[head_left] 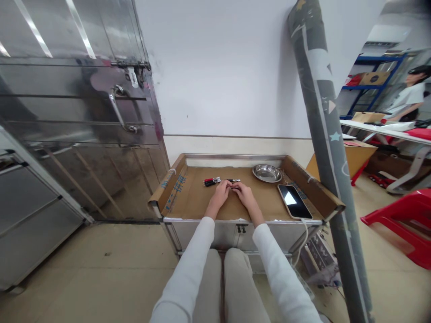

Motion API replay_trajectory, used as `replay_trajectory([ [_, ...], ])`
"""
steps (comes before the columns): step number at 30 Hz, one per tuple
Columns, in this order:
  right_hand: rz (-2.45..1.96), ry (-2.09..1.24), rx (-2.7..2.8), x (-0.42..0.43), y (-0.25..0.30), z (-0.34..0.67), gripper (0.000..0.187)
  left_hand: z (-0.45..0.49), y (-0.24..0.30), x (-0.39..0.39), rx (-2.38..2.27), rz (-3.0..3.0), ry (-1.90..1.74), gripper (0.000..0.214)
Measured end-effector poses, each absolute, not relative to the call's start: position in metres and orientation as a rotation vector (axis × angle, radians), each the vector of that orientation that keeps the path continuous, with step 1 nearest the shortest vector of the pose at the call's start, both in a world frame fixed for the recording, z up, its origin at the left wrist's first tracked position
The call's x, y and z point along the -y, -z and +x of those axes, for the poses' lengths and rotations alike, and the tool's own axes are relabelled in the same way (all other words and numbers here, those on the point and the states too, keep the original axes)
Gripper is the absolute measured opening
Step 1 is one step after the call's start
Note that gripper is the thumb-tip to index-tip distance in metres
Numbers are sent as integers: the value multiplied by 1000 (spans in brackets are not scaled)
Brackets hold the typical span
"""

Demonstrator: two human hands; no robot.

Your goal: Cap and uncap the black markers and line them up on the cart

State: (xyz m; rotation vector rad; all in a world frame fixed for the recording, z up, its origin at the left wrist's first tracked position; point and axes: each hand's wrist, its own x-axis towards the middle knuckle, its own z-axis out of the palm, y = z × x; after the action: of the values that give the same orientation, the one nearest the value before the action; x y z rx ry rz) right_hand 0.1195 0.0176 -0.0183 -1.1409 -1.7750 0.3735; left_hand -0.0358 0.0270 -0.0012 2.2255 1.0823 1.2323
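Note:
My left hand (222,192) and my right hand (244,193) meet over the middle of a cardboard-lined cart top (191,197). Their fingers are curled, with the tips pinched together around something small that I cannot make out. Just beyond the left fingers lie several pens (211,181), red and black with silvery ends. A dark, slim piece with a pale tip (235,180) shows right behind the fingertips; whether the hands touch it I cannot tell.
Toward the back right sits a round metal dish (267,173). A phone (295,202) with a white cable (305,233) lies at the right. Cardboard side walls (311,184) edge the cart. A tall grey roll (332,148) leans beside it. Another person (409,96) is at far right.

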Motion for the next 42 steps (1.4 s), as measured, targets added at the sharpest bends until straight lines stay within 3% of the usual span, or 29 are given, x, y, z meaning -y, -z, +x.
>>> replay_trajectory([
  [13,-1198,-346,1840,-17,17,119,12,-34,2,-25,-1094,2274,-1204,17],
  [23,-1250,-154,1773,-9,11,121,23,-35,9,-27,-1245,2509,-1002,49],
  [34,-1442,-32,1700,-7,12,123,25,-33,3,-19,-1406,2626,-822,21],
  [42,-1639,-11,1647,-4,9,124,24,-34,1,-20,-1479,2527,-954,9],
])
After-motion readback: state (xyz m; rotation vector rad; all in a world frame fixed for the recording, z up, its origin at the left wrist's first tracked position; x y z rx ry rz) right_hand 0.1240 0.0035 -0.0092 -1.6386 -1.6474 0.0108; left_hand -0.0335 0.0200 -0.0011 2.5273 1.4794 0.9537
